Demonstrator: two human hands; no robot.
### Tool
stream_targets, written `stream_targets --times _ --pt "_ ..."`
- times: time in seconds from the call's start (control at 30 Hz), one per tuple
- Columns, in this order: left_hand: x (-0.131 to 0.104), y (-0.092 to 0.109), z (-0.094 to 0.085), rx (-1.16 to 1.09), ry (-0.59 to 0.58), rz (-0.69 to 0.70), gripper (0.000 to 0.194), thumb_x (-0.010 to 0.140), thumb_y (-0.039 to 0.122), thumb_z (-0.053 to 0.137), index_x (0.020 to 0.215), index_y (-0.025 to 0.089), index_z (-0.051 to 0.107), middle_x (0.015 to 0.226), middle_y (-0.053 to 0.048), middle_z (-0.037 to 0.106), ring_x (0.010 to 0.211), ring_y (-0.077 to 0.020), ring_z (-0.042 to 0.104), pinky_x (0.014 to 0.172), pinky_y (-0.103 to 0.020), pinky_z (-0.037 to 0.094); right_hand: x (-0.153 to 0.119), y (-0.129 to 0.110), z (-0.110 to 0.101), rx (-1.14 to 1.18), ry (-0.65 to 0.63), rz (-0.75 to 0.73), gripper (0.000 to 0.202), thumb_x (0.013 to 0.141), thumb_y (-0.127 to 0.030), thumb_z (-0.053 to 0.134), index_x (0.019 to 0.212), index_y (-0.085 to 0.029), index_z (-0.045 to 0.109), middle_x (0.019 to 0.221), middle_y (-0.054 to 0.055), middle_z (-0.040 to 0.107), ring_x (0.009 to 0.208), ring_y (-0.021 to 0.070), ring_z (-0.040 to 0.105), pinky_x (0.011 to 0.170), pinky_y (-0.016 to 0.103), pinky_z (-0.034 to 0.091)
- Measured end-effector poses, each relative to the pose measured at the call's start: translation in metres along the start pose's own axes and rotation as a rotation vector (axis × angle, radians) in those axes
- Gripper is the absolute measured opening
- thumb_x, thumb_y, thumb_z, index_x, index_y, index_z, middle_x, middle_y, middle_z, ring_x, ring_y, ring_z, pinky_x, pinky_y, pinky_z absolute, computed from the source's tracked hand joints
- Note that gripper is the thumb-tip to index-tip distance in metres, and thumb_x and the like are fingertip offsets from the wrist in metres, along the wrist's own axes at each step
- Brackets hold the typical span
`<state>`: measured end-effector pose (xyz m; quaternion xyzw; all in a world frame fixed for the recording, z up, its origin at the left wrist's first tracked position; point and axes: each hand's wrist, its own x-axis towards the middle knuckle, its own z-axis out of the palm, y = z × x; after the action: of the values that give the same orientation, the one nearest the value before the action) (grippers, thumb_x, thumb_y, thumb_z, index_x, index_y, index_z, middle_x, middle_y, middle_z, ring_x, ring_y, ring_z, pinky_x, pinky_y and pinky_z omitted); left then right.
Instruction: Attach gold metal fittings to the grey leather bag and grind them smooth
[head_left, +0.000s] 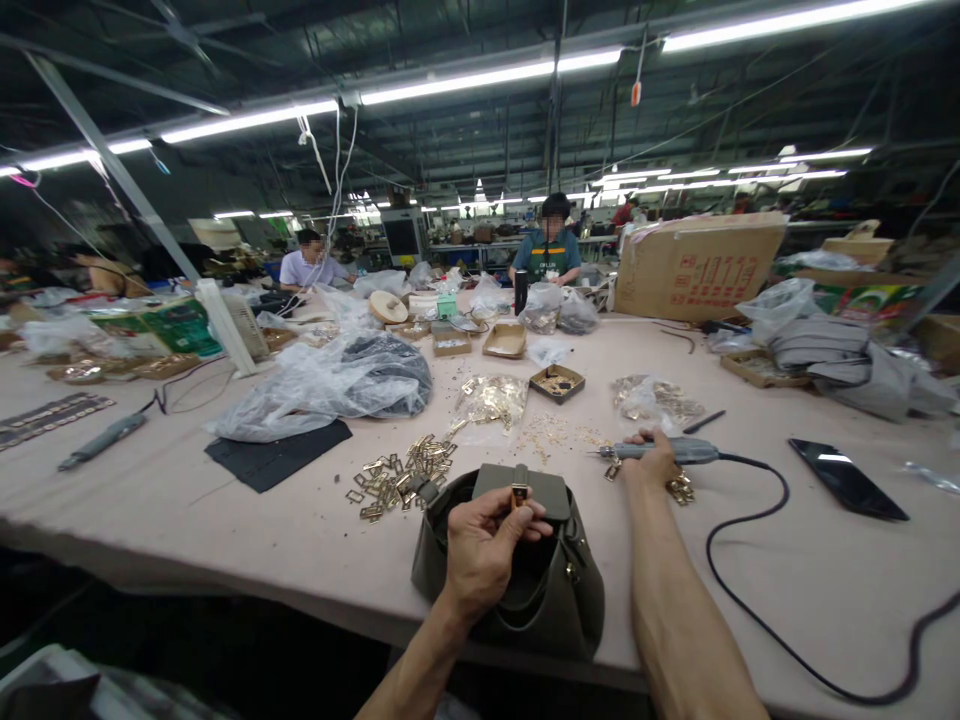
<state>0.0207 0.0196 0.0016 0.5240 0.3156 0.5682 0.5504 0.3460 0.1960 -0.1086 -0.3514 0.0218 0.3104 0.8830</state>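
Observation:
A dark olive handbag (577,610) stands at the table's front edge with its top open. My left hand (484,550) is closed, pinching a small gold metal fitting (520,492) at the end of the bag's flap strap between thumb and fingers. To the right, my right hand (651,458) wraps around a grey electric screwdriver (694,450) close to the table, its tip towards the left and its black cord (784,490) trailing right. Several gold rectangular buckles (409,475) lie in a pile left of the bag. A few gold pieces (681,488) show beside my right hand.
Behind the bag lie a plastic bag of gold hardware (491,400) and a small black tray (557,383). A dark phone (847,478) rests at the right. Another grey screwdriver (105,443) lies far left. A large carton (697,268) and seated co-workers (547,255) are beyond.

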Motion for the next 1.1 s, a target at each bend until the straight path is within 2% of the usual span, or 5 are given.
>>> stream_targets --times 0.23,0.5,0.73,1.1 --pt "0.001 0.0 -0.001 0.012 0.006 -0.009 0.031 0.09 0.036 0.08 0.102 0.008 0.077 0.089 -0.012 0.08 0.072 -0.0235 0.08 0.065 -0.025 0.067 -0.01 -0.004 0.006 -0.028 -0.011 -0.036 0.017 0.094 -0.018 0.072 0.098 -0.015 0.056 0.082 -0.003 0.06 0.057 0.0062 0.052 0.049 0.017 0.046" --pt "0.0 -0.001 -0.001 0.007 0.007 -0.017 0.033 0.09 0.038 0.08 0.104 0.008 0.077 0.088 -0.013 0.08 0.072 -0.0236 0.08 0.064 -0.026 0.067 -0.01 -0.005 0.003 -0.06 0.005 -0.064 0.019 0.092 -0.018 0.072 0.093 -0.016 0.053 0.079 -0.003 0.06 0.055 0.006 0.051 0.048 0.017 0.047" --pt "-0.001 -0.001 -0.001 0.005 0.005 -0.015 0.031 0.09 0.036 0.08 0.104 0.008 0.077 0.088 -0.013 0.08 0.072 -0.0233 0.08 0.064 -0.026 0.066 -0.014 -0.003 0.006 -0.096 -0.033 -0.106 0.025 0.082 -0.015 0.076 0.084 -0.017 0.051 0.076 -0.003 0.061 0.054 0.0071 0.052 0.045 0.017 0.047" --pt "0.0 -0.003 -0.001 0.019 0.005 -0.017 0.032 0.09 0.037 0.08 0.106 0.009 0.077 0.089 -0.013 0.08 0.072 -0.0238 0.08 0.065 -0.027 0.067 -0.012 -0.012 0.002 -0.074 -0.024 -0.091 0.027 0.079 -0.014 0.074 0.085 -0.018 0.048 0.074 -0.003 0.061 0.053 0.0076 0.051 0.044 0.019 0.048"
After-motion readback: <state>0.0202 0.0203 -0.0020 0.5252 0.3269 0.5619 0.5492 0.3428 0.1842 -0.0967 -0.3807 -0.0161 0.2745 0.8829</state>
